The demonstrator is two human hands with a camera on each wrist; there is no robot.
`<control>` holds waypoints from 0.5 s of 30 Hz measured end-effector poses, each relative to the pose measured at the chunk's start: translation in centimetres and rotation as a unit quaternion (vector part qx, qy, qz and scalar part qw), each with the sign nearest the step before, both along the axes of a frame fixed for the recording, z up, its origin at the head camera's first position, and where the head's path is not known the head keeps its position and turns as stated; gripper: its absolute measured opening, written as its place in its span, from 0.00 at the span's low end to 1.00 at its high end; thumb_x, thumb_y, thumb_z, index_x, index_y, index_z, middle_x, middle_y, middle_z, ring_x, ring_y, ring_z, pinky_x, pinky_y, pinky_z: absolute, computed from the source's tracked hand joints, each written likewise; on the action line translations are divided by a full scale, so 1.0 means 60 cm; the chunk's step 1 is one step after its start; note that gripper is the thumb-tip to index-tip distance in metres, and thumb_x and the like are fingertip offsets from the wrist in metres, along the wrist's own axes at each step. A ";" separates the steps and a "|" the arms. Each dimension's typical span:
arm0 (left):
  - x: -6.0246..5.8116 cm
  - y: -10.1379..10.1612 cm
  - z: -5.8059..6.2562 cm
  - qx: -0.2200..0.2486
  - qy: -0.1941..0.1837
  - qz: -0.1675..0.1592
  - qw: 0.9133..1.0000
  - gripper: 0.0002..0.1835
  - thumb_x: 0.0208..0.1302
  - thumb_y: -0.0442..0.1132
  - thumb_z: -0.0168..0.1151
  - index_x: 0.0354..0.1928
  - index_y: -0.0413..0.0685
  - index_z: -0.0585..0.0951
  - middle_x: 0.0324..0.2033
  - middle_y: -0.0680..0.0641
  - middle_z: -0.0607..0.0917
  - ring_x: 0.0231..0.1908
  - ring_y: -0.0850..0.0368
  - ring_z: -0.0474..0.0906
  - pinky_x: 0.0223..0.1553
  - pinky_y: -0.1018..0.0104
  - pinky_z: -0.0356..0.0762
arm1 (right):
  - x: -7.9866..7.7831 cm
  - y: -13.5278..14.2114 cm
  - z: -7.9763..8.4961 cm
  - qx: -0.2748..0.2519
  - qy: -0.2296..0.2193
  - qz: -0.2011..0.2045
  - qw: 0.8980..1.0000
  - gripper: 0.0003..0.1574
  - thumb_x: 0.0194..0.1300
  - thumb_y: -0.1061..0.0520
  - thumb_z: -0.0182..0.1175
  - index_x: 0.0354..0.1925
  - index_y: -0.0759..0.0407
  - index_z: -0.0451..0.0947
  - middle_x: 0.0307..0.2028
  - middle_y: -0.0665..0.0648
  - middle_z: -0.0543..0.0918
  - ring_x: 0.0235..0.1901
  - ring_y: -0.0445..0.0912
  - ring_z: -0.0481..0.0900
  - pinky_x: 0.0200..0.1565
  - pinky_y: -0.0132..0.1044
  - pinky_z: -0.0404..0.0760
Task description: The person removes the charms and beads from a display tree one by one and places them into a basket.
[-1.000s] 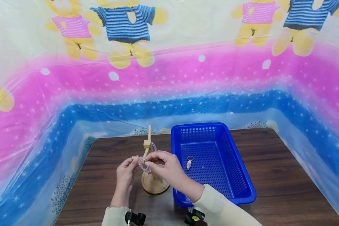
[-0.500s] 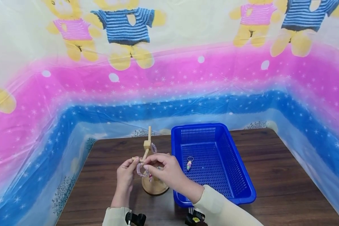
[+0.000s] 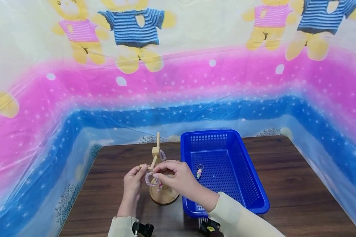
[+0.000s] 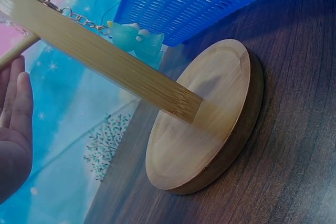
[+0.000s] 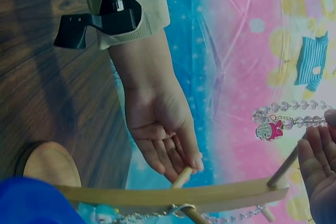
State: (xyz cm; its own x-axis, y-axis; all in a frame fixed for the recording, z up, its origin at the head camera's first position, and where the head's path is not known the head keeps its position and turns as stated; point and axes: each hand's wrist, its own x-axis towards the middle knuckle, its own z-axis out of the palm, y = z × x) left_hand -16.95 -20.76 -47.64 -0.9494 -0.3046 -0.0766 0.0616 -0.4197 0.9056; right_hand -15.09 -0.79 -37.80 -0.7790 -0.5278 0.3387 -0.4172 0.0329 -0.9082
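A wooden stand with pegs [image 3: 164, 196] is upright on the table. My left hand [image 3: 132, 184] pinches the end of one peg [image 5: 182, 177] between thumb and fingers. From the right, my right hand [image 3: 179, 176] pinches a clear pinkish bead bracelet [image 3: 147, 179] near the same stand. The bracelet hangs as a loop, and a red-and-white charm [image 5: 270, 130] dangles from it. Another beaded strand [image 3: 163, 154] hangs on a peg at the back. In the left wrist view a teal figure keychain [image 4: 137, 41] hangs by a chain beside the post [image 4: 115, 59].
Right of the stand is a blue plastic basket [image 3: 256, 184], and a pastel keychain [image 3: 199, 172] with a ring lies inside it. Dark wood-grain tabletop [image 3: 98, 184] surrounds both. A printed cloth [image 3: 178, 79] hangs behind and at the sides.
The bracelet, bunched at my right fingers before, now hangs lower as a wider loop. My left hand stays on the peg.
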 end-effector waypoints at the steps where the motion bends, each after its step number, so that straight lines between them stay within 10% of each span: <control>1: 0.000 0.000 0.000 0.002 0.002 0.001 1.000 0.19 0.72 0.27 0.59 0.25 0.55 0.85 0.27 0.58 0.91 0.30 0.70 0.87 0.37 0.80 0.87 | -0.001 0.002 0.002 0.003 0.001 0.000 1.000 0.08 0.69 0.62 0.65 0.44 0.66 0.86 0.44 0.66 0.89 0.36 0.30 0.84 0.40 0.29 0.91; 15: 0.001 0.003 -0.002 0.019 0.019 -0.004 1.000 0.19 0.72 0.25 0.57 0.25 0.53 0.85 0.27 0.56 0.92 0.30 0.69 0.88 0.37 0.77 0.89 | -0.019 0.038 0.009 0.038 0.017 -0.015 0.999 0.09 0.69 0.60 0.66 0.45 0.64 0.87 0.43 0.64 0.90 0.37 0.37 0.86 0.41 0.27 0.89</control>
